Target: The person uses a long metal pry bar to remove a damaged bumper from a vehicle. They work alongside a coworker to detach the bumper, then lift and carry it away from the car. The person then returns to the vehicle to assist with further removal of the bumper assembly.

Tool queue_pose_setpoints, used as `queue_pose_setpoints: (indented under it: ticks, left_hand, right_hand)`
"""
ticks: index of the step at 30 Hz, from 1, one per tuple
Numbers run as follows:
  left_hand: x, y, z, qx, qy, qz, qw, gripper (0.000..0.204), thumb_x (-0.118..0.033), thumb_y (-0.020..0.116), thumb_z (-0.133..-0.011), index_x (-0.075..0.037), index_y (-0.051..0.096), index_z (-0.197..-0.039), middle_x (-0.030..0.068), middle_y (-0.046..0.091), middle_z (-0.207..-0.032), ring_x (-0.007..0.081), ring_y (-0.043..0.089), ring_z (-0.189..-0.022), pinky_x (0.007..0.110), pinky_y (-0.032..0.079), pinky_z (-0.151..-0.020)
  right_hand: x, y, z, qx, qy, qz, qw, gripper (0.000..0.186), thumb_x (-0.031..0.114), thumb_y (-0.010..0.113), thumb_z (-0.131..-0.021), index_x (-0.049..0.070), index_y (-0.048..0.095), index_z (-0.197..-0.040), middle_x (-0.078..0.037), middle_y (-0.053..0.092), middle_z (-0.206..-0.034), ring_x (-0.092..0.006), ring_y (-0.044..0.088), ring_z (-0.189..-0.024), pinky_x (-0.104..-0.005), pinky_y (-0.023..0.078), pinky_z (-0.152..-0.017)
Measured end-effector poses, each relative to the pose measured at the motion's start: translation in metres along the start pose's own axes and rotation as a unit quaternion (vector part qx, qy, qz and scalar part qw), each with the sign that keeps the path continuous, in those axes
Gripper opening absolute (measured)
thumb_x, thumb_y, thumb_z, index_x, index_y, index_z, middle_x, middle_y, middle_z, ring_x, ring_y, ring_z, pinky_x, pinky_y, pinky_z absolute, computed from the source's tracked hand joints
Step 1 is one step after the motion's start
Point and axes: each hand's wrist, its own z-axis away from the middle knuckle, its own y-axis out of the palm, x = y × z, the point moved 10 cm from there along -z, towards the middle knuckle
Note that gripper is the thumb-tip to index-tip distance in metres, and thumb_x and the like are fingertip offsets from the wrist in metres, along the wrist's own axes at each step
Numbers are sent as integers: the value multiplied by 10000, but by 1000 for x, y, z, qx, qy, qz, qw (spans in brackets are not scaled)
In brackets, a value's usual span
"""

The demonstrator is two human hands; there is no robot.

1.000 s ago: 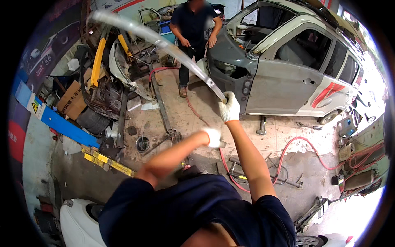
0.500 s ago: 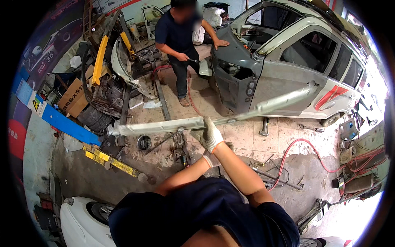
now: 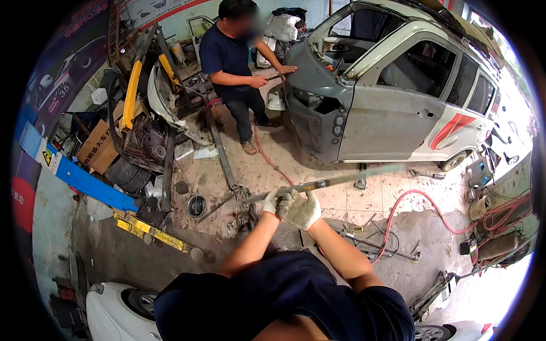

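A long, thin pale metal strip (image 3: 347,178) runs from in front of me out to the right, seen nearly edge-on and blurred towards its far end. Both my hands wear white knit gloves. My left hand (image 3: 270,203) is closed round the strip near its left end. Beside it, almost touching, my right hand (image 3: 300,210) grips the strip from below, its thumb up along the near side. The gloves cover part of the strip.
A co-worker (image 3: 227,68) stands by a grey-and-white car (image 3: 392,108), one hand on its front, the other round a tool handle. A red hose (image 3: 392,221) crosses the floor. Yellow lift arms (image 3: 153,232) and car parts lie left; a white car (image 3: 111,310) stands behind.
The strip has turned from its broad face to nearly edge-on. My left hand has come up onto it, beside my right. The co-worker has shifted left and raised the tool.
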Motion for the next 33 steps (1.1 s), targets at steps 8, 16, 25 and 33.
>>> queue_pose_setpoints:
  ticks: [8, 16, 25, 33]
  left_hand:
    - [-73, 66, 69, -292, 426, -433, 739, 562, -45, 740, -756, -27, 446, -1235, 132, 533, -1127, 224, 541, -993, 372, 470, -874]
    - [-70, 86, 58, -269, 315, -812, 412, 254, -76, 625, -818, -18, 579, -1061, 116, 622, -903, 233, 604, -828, 330, 487, -720]
    - [26, 145, 16, -91, 45, -991, -81, 329, -323, 484, -807, -240, 638, -1086, 19, 653, -941, 226, 579, -964, 388, 391, -865]
    - [105, 88, 11, 23, -193, -979, -54, 378, -368, 484, -841, -159, 618, -1126, 116, 573, -1182, 248, 504, -1145, 417, 337, -986]
  right_hand:
    - [-5, -84, 11, -97, 122, 192, 969, 338, 369, 452, -931, 79, 571, -806, -47, 544, -690, -174, 495, -570, -304, 438, -537]
    - [14, -79, 9, -167, 13, 630, 758, 279, 262, 536, -919, 6, 636, -970, -69, 647, -852, -182, 582, -717, -295, 465, -653]
    - [-7, 92, 54, 47, -282, 835, 470, 221, 222, 652, -793, 44, 649, -924, -155, 642, -874, -305, 627, -812, -390, 493, -725]
    - [65, 57, 12, -168, -284, 860, 390, 371, 328, 669, -748, -3, 610, -905, -185, 642, -894, -347, 621, -825, -404, 494, -716]
